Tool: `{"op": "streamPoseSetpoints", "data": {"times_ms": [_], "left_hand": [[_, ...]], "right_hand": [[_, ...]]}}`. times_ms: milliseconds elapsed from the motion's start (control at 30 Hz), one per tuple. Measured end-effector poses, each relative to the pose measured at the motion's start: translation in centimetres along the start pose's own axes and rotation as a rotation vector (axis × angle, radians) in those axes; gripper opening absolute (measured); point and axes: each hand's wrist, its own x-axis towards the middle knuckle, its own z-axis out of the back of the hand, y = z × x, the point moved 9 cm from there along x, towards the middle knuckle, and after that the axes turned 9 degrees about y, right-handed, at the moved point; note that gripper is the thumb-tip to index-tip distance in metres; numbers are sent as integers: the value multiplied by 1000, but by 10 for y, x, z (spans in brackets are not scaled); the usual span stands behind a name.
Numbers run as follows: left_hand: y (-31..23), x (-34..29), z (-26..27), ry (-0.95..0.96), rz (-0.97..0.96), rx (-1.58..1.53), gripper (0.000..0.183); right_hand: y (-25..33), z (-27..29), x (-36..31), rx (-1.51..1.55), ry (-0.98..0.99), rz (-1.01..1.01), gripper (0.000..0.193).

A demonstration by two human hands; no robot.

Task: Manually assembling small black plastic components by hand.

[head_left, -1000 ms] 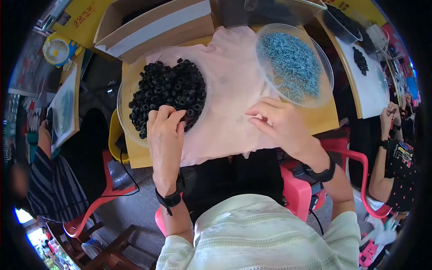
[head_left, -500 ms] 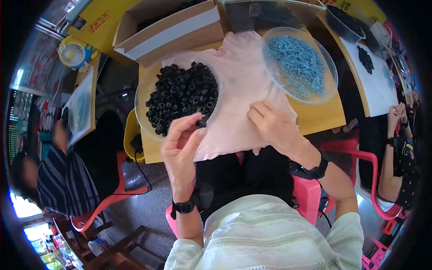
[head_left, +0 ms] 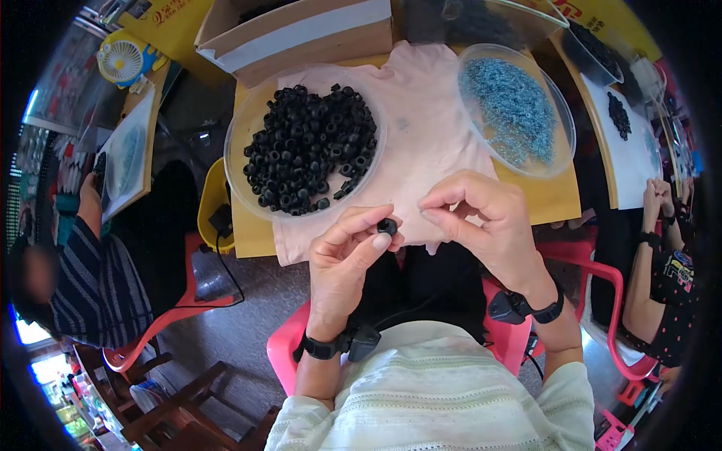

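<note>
My left hand [head_left: 342, 259] is closed on a small black ring-shaped plastic piece [head_left: 387, 226], its hole facing up between thumb and fingers. Just to its right, my right hand [head_left: 492, 222] has thumb and forefinger pinched together; anything between the tips is too small to make out. Both hands are above the near edge of a pale pink cloth [head_left: 425, 143]. Beyond my left hand, a round clear tray [head_left: 231, 161] holds a heap of similar black pieces [head_left: 301, 139]. Past my right hand, another clear tray [head_left: 568, 135] contains many tiny light-blue pieces [head_left: 511, 109].
A cardboard box [head_left: 301, 37] stands behind the black pieces, with a clear bin [head_left: 481, 26] beside it. Left of the yellow tabletop [head_left: 252, 246] is a yellow bin [head_left: 214, 199]. People sit at side tables on the left [head_left: 105, 278] and right [head_left: 665, 293].
My left hand has moved right, away from the tray, with the black piece. My right hand has lifted off the cloth and turned, pinching close to the left.
</note>
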Motion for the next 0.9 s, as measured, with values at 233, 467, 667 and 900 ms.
{"op": "streamPoseSetpoints", "data": {"times_ms": [233,467,667,900], "left_hand": [[-1,-2,-3,55,-41,32,32],[-12,-1,-14,106,-140,354,28],[-8,-2,-14,93,-109,377,29],[12,0,-6,145,-34,80,29]], "right_hand": [[0,-9,-6,186,19,-4,12],[27,-14,-10,-292,-17,236,19],[32,-18,-13,-421,-6,270,21],[30,-22,-9,-387,21,299,21]]}}
